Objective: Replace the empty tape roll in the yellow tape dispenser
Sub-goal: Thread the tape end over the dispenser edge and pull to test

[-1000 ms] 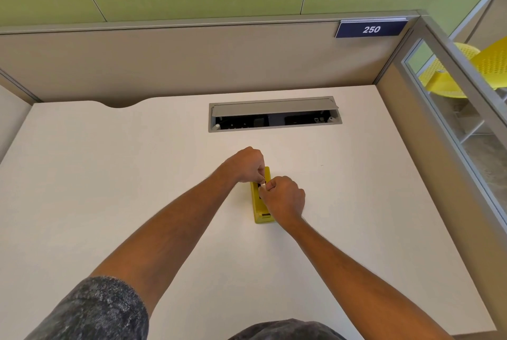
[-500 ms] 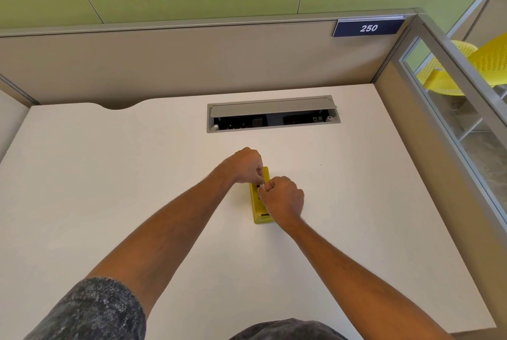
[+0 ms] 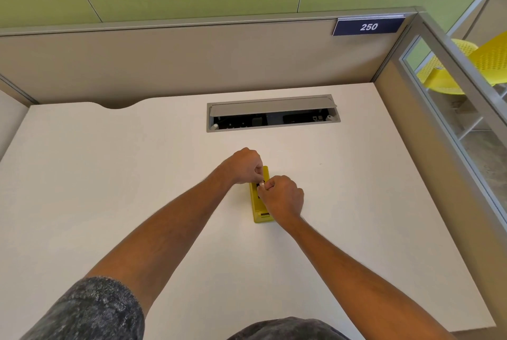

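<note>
Right now, head view: one look down at a person working at a white counter (image 3: 109, 175).
Task thing: the yellow tape dispenser (image 3: 258, 210) lies flat near the middle of the counter, long way pointing from the person to the back wall.
Left hand: the left hand (image 3: 242, 165) is curled tight at the far end of the dispenser. I think it is holding the dispenser in place, but the fingers hide the grip.
Right hand: the right hand (image 3: 282, 198) is curled over the middle and near part. Its fingertips pinch something small and whitish (image 3: 262, 184) right at the dark slot. It may be the roll or its core, but it is too small to tell.
Step, my guess: the roll part is being worked at the slot. I cannot tell if it is going in or coming out.
What could go wrong: the small piece could slip out of the pinch and roll away, because the hold is only at the tips. The dispenser could slide if the left hand lets up while the right hand tugs.
Edges: the open cable box (image 3: 274, 114) sits behind the hands, a gap a small thing could drop into.
Room: lots of bare counter left, right and in front; the counter edges are well apart from the hands.
</note>
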Motion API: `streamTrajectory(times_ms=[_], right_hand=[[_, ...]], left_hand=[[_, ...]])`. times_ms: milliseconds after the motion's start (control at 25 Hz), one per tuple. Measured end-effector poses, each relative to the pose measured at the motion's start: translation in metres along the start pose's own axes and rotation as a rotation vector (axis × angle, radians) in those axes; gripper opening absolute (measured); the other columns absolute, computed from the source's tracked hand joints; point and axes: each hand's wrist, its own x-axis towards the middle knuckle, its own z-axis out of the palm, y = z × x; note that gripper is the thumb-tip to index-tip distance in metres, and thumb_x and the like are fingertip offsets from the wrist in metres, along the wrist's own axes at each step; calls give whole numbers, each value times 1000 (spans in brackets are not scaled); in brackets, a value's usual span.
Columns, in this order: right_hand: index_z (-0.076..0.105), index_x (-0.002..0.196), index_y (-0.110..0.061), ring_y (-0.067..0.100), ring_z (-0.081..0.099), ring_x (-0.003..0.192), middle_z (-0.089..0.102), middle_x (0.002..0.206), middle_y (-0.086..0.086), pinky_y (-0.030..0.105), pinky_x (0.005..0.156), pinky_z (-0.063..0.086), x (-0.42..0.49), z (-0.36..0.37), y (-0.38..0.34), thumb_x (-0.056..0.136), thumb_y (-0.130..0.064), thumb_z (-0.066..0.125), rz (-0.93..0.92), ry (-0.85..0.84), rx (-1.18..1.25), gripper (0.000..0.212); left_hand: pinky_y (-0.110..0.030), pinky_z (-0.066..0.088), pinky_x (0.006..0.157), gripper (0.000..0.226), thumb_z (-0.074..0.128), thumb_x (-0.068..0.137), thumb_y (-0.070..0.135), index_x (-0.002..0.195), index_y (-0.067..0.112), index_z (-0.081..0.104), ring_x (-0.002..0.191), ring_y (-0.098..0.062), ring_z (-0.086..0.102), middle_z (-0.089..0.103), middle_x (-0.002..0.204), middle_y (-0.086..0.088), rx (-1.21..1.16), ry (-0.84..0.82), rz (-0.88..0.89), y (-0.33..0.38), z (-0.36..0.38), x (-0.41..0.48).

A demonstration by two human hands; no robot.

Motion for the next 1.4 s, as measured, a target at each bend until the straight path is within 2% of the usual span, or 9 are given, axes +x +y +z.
streamTrajectory(times_ms=[120,280,440,600,800,960,1120,1320,1400], right_hand=[[75,83,-25,17,67,82,73,85,-9,36,81,42,1,0,1,95,-51,68,4,2,13,29],[76,83,-26,16,67,81,73,85,-10,35,81,41,2,1,1,94,-52,70,5,5,15,28],[78,87,-25,15,68,83,74,87,-10,36,82,43,2,1,1,93,-51,70,10,4,14,28],[77,85,-26,15,68,83,74,86,-10,36,83,45,2,1,1,92,-50,70,13,-7,11,26],[75,81,-27,15,67,79,72,82,-12,36,82,45,2,2,1,92,-52,69,20,-5,20,28],[75,80,-25,18,70,81,73,82,-9,40,86,52,4,1,1,94,-51,67,6,-26,-2,31],[76,83,-25,19,71,84,74,85,-8,39,85,51,4,0,2,94,-51,66,-5,-23,-17,30],[78,86,-26,18,71,86,75,87,-9,40,85,52,3,0,2,94,-53,67,3,-15,-16,30],[77,84,-26,18,70,86,75,87,-9,41,86,53,3,1,2,93,-52,68,5,-14,-10,28]], left_hand=[[-36,57,74,20,78,91,29,95,11,83,87,-21,73,79,93,-4,1,0,20,-2,1,-3],[-26,52,70,20,84,90,32,101,16,86,83,-13,68,81,98,0,-8,-25,38,-5,-1,-4],[-31,57,80,26,82,93,34,108,13,86,89,-17,73,82,102,-3,3,-23,54,-5,-2,-2],[-31,56,81,26,82,93,34,108,13,86,91,-16,72,81,104,-2,12,-39,62,-6,-6,1],[-28,51,74,22,82,92,31,105,13,85,88,-15,69,79,102,-2,-10,-35,49,-6,-3,1],[-28,53,69,20,83,87,34,93,15,83,86,-18,72,78,92,0,-46,-34,24,-5,-3,0],[-22,45,62,20,88,84,36,89,17,83,78,-11,66,77,85,3,-30,-39,17,-3,-3,2],[-27,52,70,25,87,87,38,96,15,85,83,-15,70,79,90,0,-15,-46,7,-2,-6,4],[-27,50,71,26,86,88,38,100,14,86,83,-14,69,78,90,2,-12,-43,4,-2,-6,5]])
